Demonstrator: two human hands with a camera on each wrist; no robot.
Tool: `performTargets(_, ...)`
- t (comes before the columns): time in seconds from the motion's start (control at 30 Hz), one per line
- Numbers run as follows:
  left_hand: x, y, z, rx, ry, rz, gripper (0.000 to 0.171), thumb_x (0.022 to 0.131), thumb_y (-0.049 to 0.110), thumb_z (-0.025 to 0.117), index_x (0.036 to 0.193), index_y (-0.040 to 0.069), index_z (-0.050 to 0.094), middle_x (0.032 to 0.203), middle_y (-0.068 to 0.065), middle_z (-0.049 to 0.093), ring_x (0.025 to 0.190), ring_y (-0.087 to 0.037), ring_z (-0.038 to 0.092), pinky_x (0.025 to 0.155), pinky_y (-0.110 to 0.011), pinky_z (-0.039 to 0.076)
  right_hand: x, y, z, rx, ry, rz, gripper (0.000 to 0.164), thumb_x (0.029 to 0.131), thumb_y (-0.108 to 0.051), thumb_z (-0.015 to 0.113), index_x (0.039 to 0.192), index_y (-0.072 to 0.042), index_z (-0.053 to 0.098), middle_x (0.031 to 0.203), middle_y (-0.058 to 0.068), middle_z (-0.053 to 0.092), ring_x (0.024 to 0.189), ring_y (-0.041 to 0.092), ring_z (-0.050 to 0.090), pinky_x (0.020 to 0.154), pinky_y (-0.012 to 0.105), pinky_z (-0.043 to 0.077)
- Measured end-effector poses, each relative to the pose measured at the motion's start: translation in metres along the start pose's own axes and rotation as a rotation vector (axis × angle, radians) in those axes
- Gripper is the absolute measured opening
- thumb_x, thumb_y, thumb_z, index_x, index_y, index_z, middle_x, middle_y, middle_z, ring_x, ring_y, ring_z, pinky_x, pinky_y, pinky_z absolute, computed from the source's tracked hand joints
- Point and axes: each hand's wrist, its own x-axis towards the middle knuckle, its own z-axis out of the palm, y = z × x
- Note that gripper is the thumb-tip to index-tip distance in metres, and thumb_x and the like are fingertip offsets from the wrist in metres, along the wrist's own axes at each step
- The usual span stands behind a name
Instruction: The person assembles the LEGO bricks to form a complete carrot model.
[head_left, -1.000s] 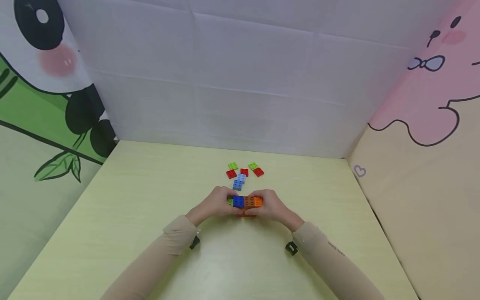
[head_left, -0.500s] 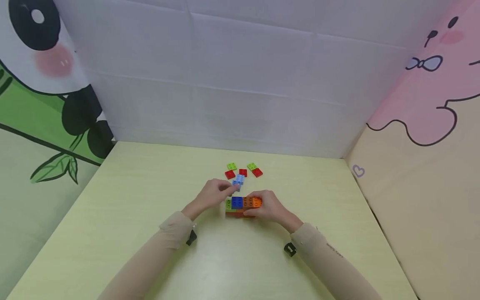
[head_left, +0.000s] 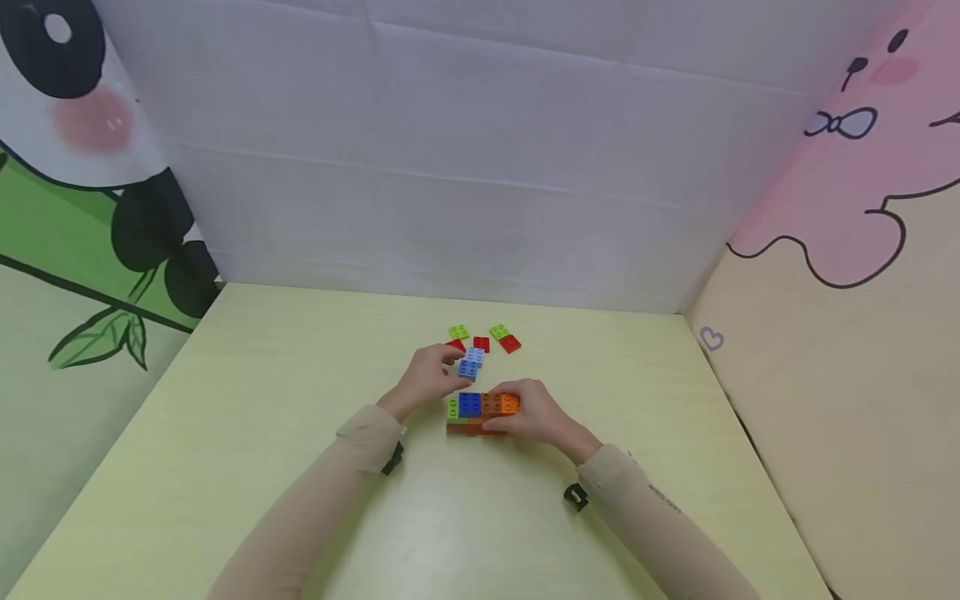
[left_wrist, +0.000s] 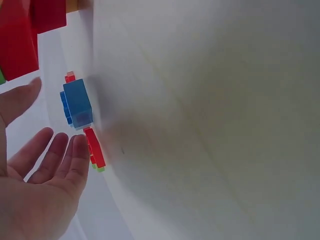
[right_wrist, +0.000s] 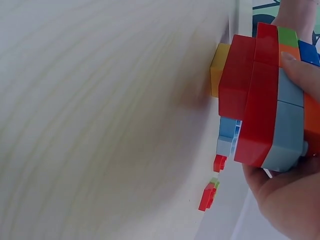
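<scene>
My right hand (head_left: 536, 412) grips the right end of a multicoloured stack of toy building bricks (head_left: 469, 405), thumb on the near side. In the right wrist view the stack (right_wrist: 257, 105) shows red, grey-blue, orange, green and dark blue bricks, with a yellow one underneath. My left hand (head_left: 426, 377) is just left of a blue brick (head_left: 468, 369), thumb and fingers apart. Past the blue brick lies a light blue brick (head_left: 476, 356). In the left wrist view nothing sits between the thumb and fingers of the left hand (left_wrist: 45, 175), and the blue brick (left_wrist: 77, 100) stands beyond them.
Behind the blue bricks lie flat red pieces (head_left: 482, 343), one partly covered by my left fingers, and two lime green pieces (head_left: 458, 332) (head_left: 499, 332). The pale table (head_left: 300, 350) ends at a white back wall (head_left: 480, 208) and printed side walls.
My left hand has let go of the stack's left end and moved away to the blue brick, its thumb and fingers now spread apart beside it. The right hand keeps its hold.
</scene>
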Motion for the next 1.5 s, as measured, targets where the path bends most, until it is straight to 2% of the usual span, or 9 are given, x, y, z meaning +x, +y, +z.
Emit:
performTargets(0.17, 0.008, -0.002, 0.005, 0.001, -0.016, -0.044, 0.051, 0.078, 0.020, 0.081, 0.123, 0.007, 0.062, 0.117, -0.006, 0.060, 0.103, -0.023, 0.058, 0.085, -0.036, 0.050, 0.001, 0.000, -0.001, 0.007, -0.005, -0.008, 0.045, 0.074, -0.040, 0.082, 0.111, -0.017, 0.069, 0.097, -0.007, 0.062, 0.089, 0.016, 0.057, 0.074, 0.031, 0.049)
performTargets(0.47, 0.014, -0.005, 0.009, 0.051, -0.022, -0.051, 0.050, 0.075, 0.019, 0.083, 0.119, 0.004, 0.064, 0.107, -0.006, 0.062, 0.097, -0.021, 0.057, 0.086, -0.035, 0.048, 0.001, 0.002, -0.001, 0.012, -0.001, 0.014, 0.044, 0.074, -0.038, 0.082, 0.112, -0.019, 0.069, 0.098, -0.008, 0.061, 0.091, 0.015, 0.056, 0.075, 0.031, 0.048)
performTargets(0.73, 0.017, -0.005, 0.007, 0.096, -0.050, -0.036, 0.048, 0.073, 0.021, 0.085, 0.114, 0.005, 0.067, 0.101, -0.004, 0.063, 0.093, -0.021, 0.056, 0.083, -0.035, 0.049, 0.001, 0.002, 0.001, 0.000, 0.005, 0.002, 0.043, 0.074, -0.039, 0.082, 0.111, -0.019, 0.069, 0.097, -0.008, 0.061, 0.090, 0.015, 0.056, 0.075, 0.031, 0.048)
performTargets(1.0, 0.019, -0.004, 0.008, 0.135, -0.065, -0.001, 0.034, 0.071, 0.021, 0.086, 0.096, 0.009, 0.066, 0.090, -0.001, 0.060, 0.085, -0.020, 0.052, 0.079, -0.033, 0.047, 0.001, 0.002, -0.001, 0.002, 0.001, -0.001, 0.041, 0.074, -0.037, 0.082, 0.110, -0.019, 0.070, 0.096, -0.008, 0.061, 0.089, 0.016, 0.056, 0.074, 0.031, 0.049)
performTargets(1.17, 0.015, -0.003, 0.005, 0.149, -0.085, 0.014, 0.035, 0.074, 0.020, 0.083, 0.103, 0.007, 0.068, 0.092, -0.001, 0.061, 0.085, -0.020, 0.053, 0.079, -0.034, 0.047, 0.001, 0.002, -0.001, 0.005, 0.001, -0.002, 0.041, 0.075, -0.037, 0.082, 0.110, -0.020, 0.070, 0.097, -0.008, 0.061, 0.090, 0.015, 0.056, 0.074, 0.031, 0.049)
performTargets(1.33, 0.010, 0.002, 0.000, 0.164, -0.104, -0.010, 0.040, 0.078, 0.023, 0.081, 0.112, 0.008, 0.069, 0.101, -0.001, 0.064, 0.090, -0.019, 0.054, 0.082, -0.033, 0.048, 0.000, 0.001, -0.001, -0.016, 0.001, -0.014, 0.042, 0.075, -0.037, 0.082, 0.110, -0.018, 0.069, 0.096, -0.008, 0.061, 0.088, 0.015, 0.056, 0.073, 0.030, 0.049)
performTargets(1.5, 0.003, 0.012, -0.008, 0.158, -0.090, -0.014, 0.038, 0.079, 0.025, 0.080, 0.111, 0.009, 0.070, 0.101, 0.000, 0.065, 0.091, -0.017, 0.056, 0.083, -0.033, 0.048, 0.000, -0.001, -0.003, -0.024, 0.004, -0.027, 0.043, 0.075, -0.037, 0.081, 0.111, -0.016, 0.069, 0.095, -0.007, 0.062, 0.087, 0.015, 0.057, 0.072, 0.030, 0.049)
